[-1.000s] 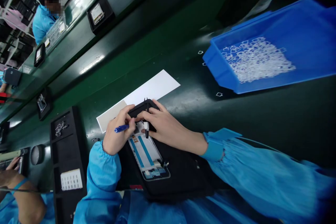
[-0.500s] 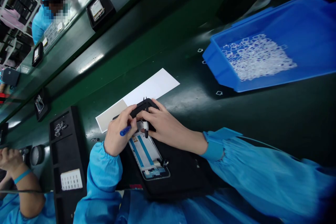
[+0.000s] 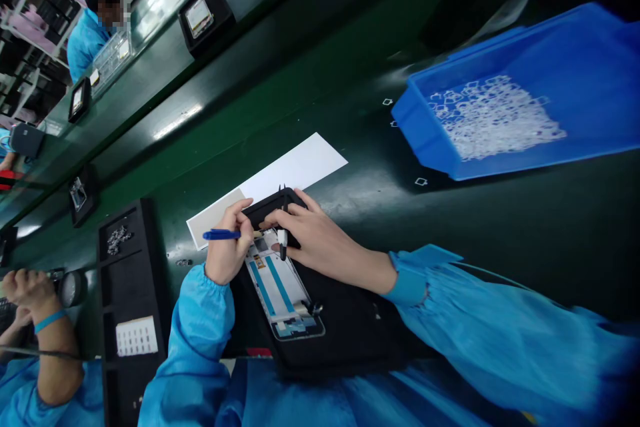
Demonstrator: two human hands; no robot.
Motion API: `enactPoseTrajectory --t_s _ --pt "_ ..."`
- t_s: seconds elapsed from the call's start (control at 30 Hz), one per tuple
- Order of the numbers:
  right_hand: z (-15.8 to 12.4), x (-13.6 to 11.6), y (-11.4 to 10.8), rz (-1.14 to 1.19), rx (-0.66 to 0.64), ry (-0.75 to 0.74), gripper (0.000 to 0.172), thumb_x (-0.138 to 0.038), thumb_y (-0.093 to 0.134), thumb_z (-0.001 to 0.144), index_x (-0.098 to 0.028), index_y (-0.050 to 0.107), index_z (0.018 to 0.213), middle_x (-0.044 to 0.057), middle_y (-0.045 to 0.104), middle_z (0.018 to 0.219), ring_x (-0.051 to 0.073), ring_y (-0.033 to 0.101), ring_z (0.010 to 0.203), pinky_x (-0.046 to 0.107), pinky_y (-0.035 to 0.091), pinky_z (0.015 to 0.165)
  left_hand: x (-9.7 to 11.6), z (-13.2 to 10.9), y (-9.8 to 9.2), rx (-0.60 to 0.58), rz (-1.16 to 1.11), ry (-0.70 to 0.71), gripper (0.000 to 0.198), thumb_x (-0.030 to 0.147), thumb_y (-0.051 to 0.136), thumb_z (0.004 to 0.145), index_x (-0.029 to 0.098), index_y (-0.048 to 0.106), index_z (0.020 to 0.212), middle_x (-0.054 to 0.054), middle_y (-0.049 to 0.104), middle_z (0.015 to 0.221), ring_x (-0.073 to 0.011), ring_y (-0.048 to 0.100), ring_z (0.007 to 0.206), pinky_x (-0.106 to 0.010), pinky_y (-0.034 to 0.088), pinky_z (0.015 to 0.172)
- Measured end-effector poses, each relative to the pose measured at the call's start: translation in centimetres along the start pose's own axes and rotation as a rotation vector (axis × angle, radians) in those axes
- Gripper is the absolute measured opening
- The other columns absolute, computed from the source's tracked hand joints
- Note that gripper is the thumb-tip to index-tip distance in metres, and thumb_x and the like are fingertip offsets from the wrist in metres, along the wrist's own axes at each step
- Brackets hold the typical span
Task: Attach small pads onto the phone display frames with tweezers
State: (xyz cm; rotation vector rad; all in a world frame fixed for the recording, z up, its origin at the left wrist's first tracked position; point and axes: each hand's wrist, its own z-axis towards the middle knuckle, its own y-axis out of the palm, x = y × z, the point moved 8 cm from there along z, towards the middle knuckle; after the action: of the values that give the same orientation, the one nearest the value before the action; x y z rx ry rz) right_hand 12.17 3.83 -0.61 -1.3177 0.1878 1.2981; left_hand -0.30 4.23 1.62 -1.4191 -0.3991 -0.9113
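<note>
Slip risk: left hand (image 3: 225,250) pinches blue-handled tool (image 3: 223,235), right hand (image 3: 313,233) grips tweezers (image 3: 283,243), both tips on opened phone (image 3: 283,287) in black fixture (image 3: 345,333) at worktop's near edge; pressure could scratch it.

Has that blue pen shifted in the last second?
Yes. The blue pen in the left hand has swung flatter, its free end further from the phone.

- An electronics assembly line is running here: a long green conveyor bench (image 3: 350,80) is carrying fixtures.
- Workers in blue smocks (image 3: 83,40) are sitting beside parts trays (image 3: 125,280) and a blue bin (image 3: 525,67).
</note>
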Motion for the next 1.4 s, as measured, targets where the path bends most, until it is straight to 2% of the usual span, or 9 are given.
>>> enactPoseTrajectory --t_s 0.23,0.5,0.73,0.87,1.0,1.17,1.23,1.3,1.4 --pt "-0.4 -0.9 0.0 -0.11 0.02 -0.109 0.038 0.002 0.053 0.076 -0.018 0.053 0.109 0.005 0.063 0.096 0.026 0.057 0.098 0.062 0.018 0.115 0.5 -2.5 -4.7 0.5 -0.136 -0.034 0.031 0.037 0.04 0.103 0.016 0.049 0.124 -0.001 0.059 0.076 -0.0146 0.057 0.071 -0.028 0.047 0.074" --pt "-0.7 -2.9 0.8 -0.333 -0.005 -0.299 0.037 0.002 0.04 0.087 -0.015 0.065 0.109 0.005 0.061 0.076 0.027 0.056 0.09 0.061 0.028 0.111 -0.6 -5.0 -4.1 0.567 -0.354 -0.115 0.03 0.04 0.045 0.101 0.017 0.049 0.121 0.005 0.046 0.06 -0.0113 0.05 0.054 -0.024 0.048 0.059" --pt "-0.1 -4.4 1.9 -0.456 0.016 -0.323 0.039 0.004 0.036 0.088 -0.009 0.067 0.108 0.009 0.059 0.077 0.027 0.056 0.086 0.052 0.036 0.108 -2.2 -5.4 -2.6 0.532 -0.724 -0.376 0.043 0.048 0.065 0.089 0.02 0.051 0.118 0.011 0.025 0.053 -0.0049 0.018 0.039 -0.014 0.019 0.037" --pt "0.4 -4.3 0.9 -0.297 0.088 -0.255 0.036 -0.001 0.034 0.093 -0.013 0.067 0.101 0.008 0.06 0.075 0.025 0.057 0.076 0.052 0.039 0.105 -2.6 -5.4 -1.9 0.498 -0.838 -0.495 0.052 0.053 0.075 0.079 0.019 0.052 0.111 0.013 0.021 0.051 -0.0041 0.014 0.038 -0.013 0.016 0.035" --pt "0.2 -2.7 -2.1 0.186 0.209 -0.052 0.029 -0.028 0.038 0.105 -0.019 0.063 0.117 0.008 0.064 0.093 0.022 0.062 0.077 0.043 0.053 0.089 -2.9 -6.0 -1.6 0.522 -0.789 -0.521 0.047 0.055 0.076 0.076 0.018 0.054 0.094 0.013 0.026 0.05 -0.0033 0.018 0.037 -0.014 0.018 0.036" --pt "-0.4 0.1 -1.6 0.792 0.201 0.373 0.05 -0.062 0.045 0.1 -0.019 0.059 0.121 0.002 0.056 0.076 0.017 0.059 0.061 0.029 0.058 0.055 0.2 -7.4 -4.3 0.72 -0.098 -0.108 0.019 0.034 0.066 0.089 0.017 0.062 0.082 0.007 0.04 0.052 -0.0064 0.038 0.043 -0.018 0.034 0.045" --pt "-0.7 0.5 -0.5 0.97 0.18 0.472 0.055 -0.07 0.054 0.092 -0.017 0.059 0.109 0.002 0.055 0.072 0.018 0.06 0.063 0.025 0.056 0.049 2.7 -7.8 -4.0 0.685 0.227 0.196 0.002 0.021 0.064 0.091 0.019 0.065 0.091 0.007 0.043 0.053 -0.0074 0.042 0.045 -0.019 0.035 0.048" --pt "-0.9 0.5 0.4 1.078 0.143 0.534 0.057 -0.071 0.064 0.085 -0.017 0.057 0.102 0.002 0.057 0.07 0.018 0.06 0.064 0.024 0.055 0.049 4.1 -8.3 -3.1 0.588 0.444 0.427 0.018 0.012 0.064 0.089 0.02 0.064 0.105 0.006 0.048 0.056 -0.0082 0.043 0.046 -0.021 0.033 0.049" --pt "-1.2 0.2 1.0 1.151 0.087 0.581 0.056 -0.065 0.076 0.078 -0.016 0.058 0.098 0.003 0.06 0.071 0.017 0.06 0.062 0.023 0.056 0.051 4.2 -8.6 -2.3 0.465 0.589 0.552 0.033 0.007 0.061 0.09 0.018 0.058 0.121 0.004 0.054 0.059 -0.0098 0.046 0.047 -0.024 0.032 0.05"
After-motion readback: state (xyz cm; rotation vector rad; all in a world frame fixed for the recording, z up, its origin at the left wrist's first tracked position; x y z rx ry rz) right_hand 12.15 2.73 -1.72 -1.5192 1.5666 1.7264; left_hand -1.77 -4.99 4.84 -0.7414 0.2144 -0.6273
